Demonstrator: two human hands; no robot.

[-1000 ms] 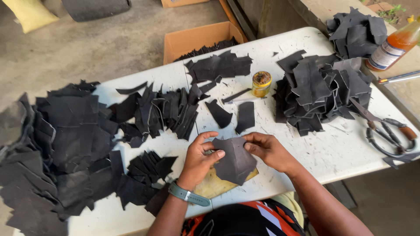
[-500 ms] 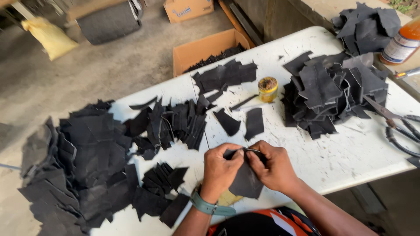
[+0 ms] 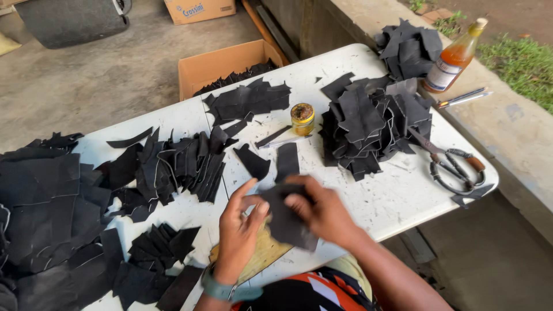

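Head view: at lower centre, left hand and right hand both pinch one black piece above the desk. Sorted stacks fill upper right; a large unsorted heap seemingly remains at left.

— Just one view? From where?
— From the head, looking steeply down over the white tabletop, tilted slightly.
— How near?
— Close to the near edge: left hand and right hand low in the middle, a bit of torso at the bottom border.
— Facing which way?
— Across the tabletop toward the concrete floor and cardboard box beyond; low wall and grass at right.
— Shared ground with another view?
— None; single camera.
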